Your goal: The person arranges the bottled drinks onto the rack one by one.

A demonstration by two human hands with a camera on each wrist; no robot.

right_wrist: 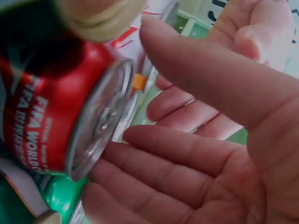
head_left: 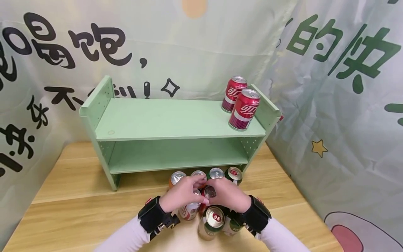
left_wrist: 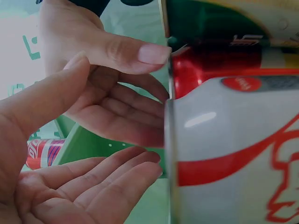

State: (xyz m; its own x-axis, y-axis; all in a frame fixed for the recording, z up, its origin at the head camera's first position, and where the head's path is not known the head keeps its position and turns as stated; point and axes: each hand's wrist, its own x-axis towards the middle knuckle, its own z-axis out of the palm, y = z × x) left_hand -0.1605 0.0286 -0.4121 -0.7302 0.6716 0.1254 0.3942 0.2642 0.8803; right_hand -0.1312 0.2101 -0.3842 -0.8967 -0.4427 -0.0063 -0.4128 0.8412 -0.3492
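Both hands are over a cluster of drink cans in front of the shelf. My left hand (head_left: 185, 191) is above the left side of the cluster, its fingers relaxed and nothing between them. Close beside it stands a white can with a red stripe (left_wrist: 224, 140). Facing it, my right hand (head_left: 229, 194) reaches over the cluster with loosely bent fingers, the fingertips right at the rim of a red can (right_wrist: 60, 112) with white lettering. A green-and-beige can (head_left: 209, 225) stands nearest in front. Behind the hands are an orange can (head_left: 175, 178) and several others, partly hidden.
A light green two-tier shelf (head_left: 170, 119) stands at the back of the wooden table (head_left: 94, 210). On its top board, at the right end, are two red-and-purple cans, a rear one (head_left: 233, 94) and a front one (head_left: 244, 112). Printed cloth (head_left: 204, 63) hangs behind and at the sides.
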